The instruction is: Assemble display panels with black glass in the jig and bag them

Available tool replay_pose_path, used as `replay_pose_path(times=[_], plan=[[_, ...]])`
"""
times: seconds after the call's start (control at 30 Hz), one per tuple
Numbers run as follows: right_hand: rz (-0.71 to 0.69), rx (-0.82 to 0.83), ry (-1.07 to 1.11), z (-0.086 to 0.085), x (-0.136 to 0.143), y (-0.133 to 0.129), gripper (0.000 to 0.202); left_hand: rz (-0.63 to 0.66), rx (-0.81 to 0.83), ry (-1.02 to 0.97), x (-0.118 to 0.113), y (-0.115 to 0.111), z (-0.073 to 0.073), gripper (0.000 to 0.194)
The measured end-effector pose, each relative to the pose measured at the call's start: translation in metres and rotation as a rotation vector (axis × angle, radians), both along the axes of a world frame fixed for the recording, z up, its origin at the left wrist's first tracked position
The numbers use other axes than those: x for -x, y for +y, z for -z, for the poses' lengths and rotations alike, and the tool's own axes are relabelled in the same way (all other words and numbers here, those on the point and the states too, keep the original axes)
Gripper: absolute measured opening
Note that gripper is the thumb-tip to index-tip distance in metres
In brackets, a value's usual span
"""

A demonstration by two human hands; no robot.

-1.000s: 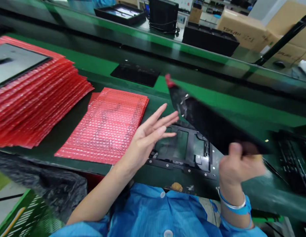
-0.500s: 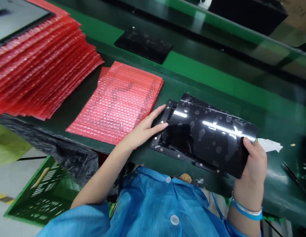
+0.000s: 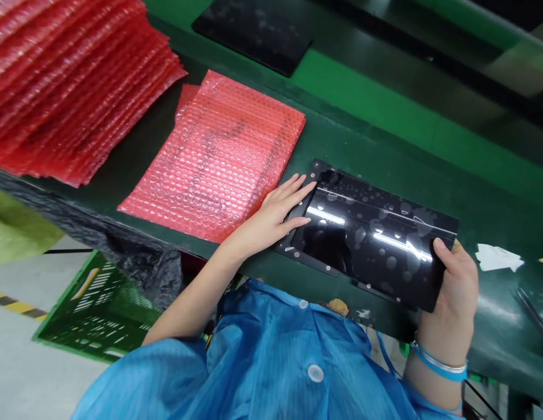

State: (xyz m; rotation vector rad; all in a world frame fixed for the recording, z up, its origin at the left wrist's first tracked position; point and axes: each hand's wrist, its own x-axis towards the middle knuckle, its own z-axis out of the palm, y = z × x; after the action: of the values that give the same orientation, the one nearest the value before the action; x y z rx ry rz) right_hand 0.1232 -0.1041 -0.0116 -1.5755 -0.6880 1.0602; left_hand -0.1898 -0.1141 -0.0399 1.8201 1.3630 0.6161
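A glossy black panel [image 3: 363,239] with blotchy marks lies over a flat black frame plate [image 3: 313,262] dotted with small round silver spots. My left hand [image 3: 278,216] rests its spread fingertips on the left edge of panel and plate. At the right end, my right hand [image 3: 458,274] grips the panel, thumb on top and the other fingers hidden underneath. To the left of my left hand lies a red bubble-wrap bag [image 3: 223,157], flat on the green table [image 3: 368,154].
A tall stack of red bubble-wrap bags [image 3: 79,87] fills the left. Another dark panel [image 3: 254,35] lies at the back. On the right are a white scrap [image 3: 499,258] and dark tweezers [image 3: 533,312]. A green crate [image 3: 65,309] stands below the table edge.
The glossy panel has come down closer onto the frame plate, now covering more of its back edge. My left fingers have spread wider on the left edge. The view has shifted slightly.
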Motion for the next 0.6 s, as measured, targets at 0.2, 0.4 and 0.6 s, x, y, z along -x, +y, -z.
replay_pose_path(times=[0.2,0.4,0.6], plan=[[-0.007,0.013,-0.008,-0.0001,-0.0003,0.0012,0.038,0.030,-0.048,0.073,-0.0013,-0.0005,0.0012,0.068],[-0.011,0.006,-0.049,-0.0010,0.0010,0.0001,0.037,0.023,-0.085,0.091,-0.0021,0.0012,0.0074,0.059],[-0.048,0.000,-0.103,-0.0065,0.0009,0.0043,0.041,0.035,-0.111,0.113,-0.0029,0.0020,0.0095,0.046]])
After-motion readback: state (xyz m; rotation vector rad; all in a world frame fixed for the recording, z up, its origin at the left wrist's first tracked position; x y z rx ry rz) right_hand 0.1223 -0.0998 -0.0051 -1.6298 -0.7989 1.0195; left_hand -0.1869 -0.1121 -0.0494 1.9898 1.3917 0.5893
